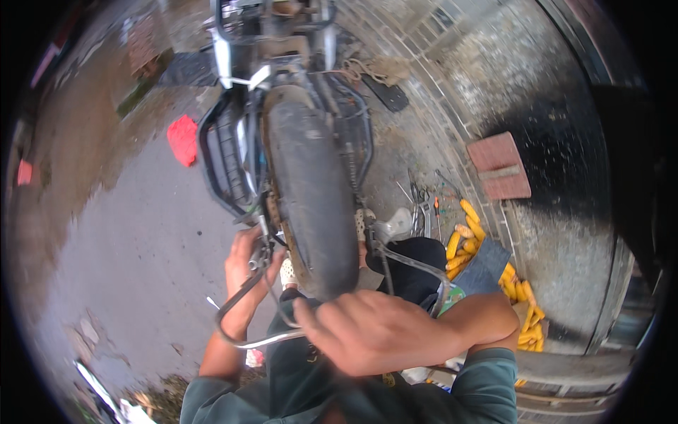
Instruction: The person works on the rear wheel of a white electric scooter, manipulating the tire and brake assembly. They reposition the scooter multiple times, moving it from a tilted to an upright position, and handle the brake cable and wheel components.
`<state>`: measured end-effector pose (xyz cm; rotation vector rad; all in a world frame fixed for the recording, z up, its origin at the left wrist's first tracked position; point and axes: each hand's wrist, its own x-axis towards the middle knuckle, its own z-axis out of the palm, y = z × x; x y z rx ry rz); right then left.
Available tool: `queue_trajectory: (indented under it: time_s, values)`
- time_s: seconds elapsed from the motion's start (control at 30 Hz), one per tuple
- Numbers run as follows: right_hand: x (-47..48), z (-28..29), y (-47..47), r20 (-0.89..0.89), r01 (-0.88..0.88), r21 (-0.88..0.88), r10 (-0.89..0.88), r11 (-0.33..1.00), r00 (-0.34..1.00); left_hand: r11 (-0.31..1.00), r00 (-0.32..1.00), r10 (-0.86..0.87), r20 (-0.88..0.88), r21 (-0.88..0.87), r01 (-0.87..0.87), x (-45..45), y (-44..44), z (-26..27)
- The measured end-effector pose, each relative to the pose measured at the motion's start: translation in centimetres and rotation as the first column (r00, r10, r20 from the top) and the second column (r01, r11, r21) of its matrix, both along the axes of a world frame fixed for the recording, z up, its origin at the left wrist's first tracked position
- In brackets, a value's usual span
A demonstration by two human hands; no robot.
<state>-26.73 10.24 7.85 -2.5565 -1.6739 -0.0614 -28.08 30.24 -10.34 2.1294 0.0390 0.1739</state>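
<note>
A motorcycle's rear tyre [318,196] points towards me between my two hands, with the partly stripped frame and side rails [365,138] beyond it. My left hand [251,262] is at the metal fittings [259,254] at the left end of a bent metal bar; its fingers touch the fittings, but whether they grip them is unclear. My right hand [371,328] is closed over the near part of this curved bar [265,339], just before the tyre. The bar loops around the tyre's near end and also shows at right. Some fingers of my right hand are hidden.
Hand tools [424,212], among them an orange-handled screwdriver [437,206], lie on the ground at right. Beside them are corn cobs [466,254] along a brick edge. A red cloth or bag [183,140] lies left of the motorcycle. A wall [556,254] stands at far right.
</note>
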Motion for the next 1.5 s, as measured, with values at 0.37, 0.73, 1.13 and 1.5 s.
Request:
queue_trajectory:
  time_s: [0.37,0.73,1.13,1.5]
  values:
    - [-4.5,-10.2,-13.9,-0.507,0.587,0.784,-0.336,0.204,0.794,0.981,0.997,0.081,0.004,0.177,-0.080,0.4,-0.3,-2.0]
    - [2.3,-16.7,-10.8,-0.973,0.894,0.111,-0.134,0.433,0.186,0.963,0.992,0.109,-0.065,0.256,-0.090,0.3,-1.1,-1.7]
    - [2.6,-19.7,-9.6,-0.864,0.809,0.353,-0.167,0.470,0.474,0.962,0.983,0.156,-0.094,0.239,-0.130,-0.2,-0.8,-1.6]
    - [4.3,-21.0,-10.2,-0.862,0.818,0.449,-0.067,0.359,0.503,0.963,0.983,0.149,-0.107,0.240,-0.120,0.3,-0.6,-1.8]
